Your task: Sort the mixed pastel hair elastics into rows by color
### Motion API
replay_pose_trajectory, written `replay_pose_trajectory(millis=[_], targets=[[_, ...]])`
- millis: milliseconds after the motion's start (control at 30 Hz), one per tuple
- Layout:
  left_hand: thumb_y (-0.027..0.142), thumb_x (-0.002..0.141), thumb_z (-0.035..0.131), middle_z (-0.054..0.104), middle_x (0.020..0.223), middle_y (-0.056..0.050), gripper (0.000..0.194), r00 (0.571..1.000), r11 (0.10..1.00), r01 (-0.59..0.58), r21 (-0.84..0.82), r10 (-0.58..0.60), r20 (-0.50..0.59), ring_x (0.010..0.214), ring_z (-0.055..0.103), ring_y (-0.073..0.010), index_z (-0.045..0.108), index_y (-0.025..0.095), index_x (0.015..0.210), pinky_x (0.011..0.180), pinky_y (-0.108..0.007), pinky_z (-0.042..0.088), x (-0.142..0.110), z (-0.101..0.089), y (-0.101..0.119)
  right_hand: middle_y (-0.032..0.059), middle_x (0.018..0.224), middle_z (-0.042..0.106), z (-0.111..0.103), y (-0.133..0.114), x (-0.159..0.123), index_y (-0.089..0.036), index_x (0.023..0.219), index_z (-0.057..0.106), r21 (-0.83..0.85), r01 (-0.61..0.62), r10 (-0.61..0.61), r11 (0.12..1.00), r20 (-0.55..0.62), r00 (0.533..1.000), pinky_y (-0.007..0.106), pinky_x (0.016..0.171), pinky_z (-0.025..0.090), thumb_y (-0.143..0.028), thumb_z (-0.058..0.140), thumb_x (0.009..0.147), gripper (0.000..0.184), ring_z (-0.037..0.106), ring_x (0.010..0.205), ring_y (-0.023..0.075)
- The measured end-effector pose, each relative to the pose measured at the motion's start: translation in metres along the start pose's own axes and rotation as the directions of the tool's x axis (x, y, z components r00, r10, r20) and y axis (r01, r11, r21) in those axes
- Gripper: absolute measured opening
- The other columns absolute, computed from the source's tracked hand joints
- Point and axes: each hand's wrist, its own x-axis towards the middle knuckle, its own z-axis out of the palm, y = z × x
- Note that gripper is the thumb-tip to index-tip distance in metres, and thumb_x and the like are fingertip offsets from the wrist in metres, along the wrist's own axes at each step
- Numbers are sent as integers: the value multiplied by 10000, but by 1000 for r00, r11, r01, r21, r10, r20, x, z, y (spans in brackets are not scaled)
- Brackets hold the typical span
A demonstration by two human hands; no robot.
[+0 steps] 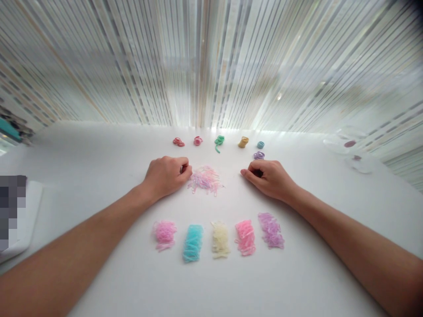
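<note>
Pale pink-white strands [205, 181]: in a loose pile between the hands; probably light, soft, easy to scatter; better pinched at a stray end.
Left hand [168, 177]: curled at the pile's left edge; I cannot tell if it grips a strand.
Right hand [269, 177]: curled, apart from the pile; its grip I cannot tell.
Purple coil [259, 155]: just behind the right hand, may be bumped.
Five coloured bundles [220, 240]: in a row, nearer the person.

My feed is bright, backlit through the striped sheer curtain [132, 66], which washes pale glare over the white counter [139, 286]. I see soft shadows beneath the forearms [346, 246]. Wide-angle distortion fans the stripes outward, the upper right corner darkens, and the piled rubber bands [206, 179] look blurry.
</note>
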Motion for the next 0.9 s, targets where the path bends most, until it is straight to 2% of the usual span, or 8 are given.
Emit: replay_pose_trajectory(millis=[200, 333, 500, 900], targets=[[453, 946, 424, 715, 740, -57, 360, 1000, 1000, -4, 4, 4, 1, 709, 625, -238, 666, 237, 790, 611, -350, 240, 0, 0, 0, 2, 621, 586, -4, -9, 0, -196, 750, 679, 101, -116, 109, 988, 71, 992, 305, 611, 371, -477, 596, 943, 351, 469, 578, 140], [455, 948, 426, 712, 738, -52, 352, 1000, 1000, -3, -13, 3, 10, 715, 632, -238, 651, 239, 785, 612, -348, 239, 0, 2, -1, 19, 679, 649, -5, -28, 4, -181, 882, 781, 211, -121, 85, 970, 170, 982, 302, 614, 396, -437, 637, 915, 295, 500, 608, 146], [461, 958, 426, 719, 744, -44, 356, 1000, 1000, -11, -16, 11, -2, 718, 641, -237, 660, 243, 799, 611, -348, 252, 0, 3, -3, 41, 764, 707, 3, -44, 13, -167, 905, 808, 261, -80, 23, 962, 216, 976, 292, 618, 416, -328, 675, 896, 209, 536, 642, 141], [463, 968, 427, 748, 768, -63, 384, 1000, 1000, -24, 5, 24, 3, 732, 678, -248, 701, 239, 819, 601, -340, 313, 0, 0, -2, 34, 781, 720, 14, -48, 24, -167, 900, 820, 257, -11, -39, 966, 189, 981, 278, 646, 454, -228, 711, 885, 126, 570, 644, 130]])
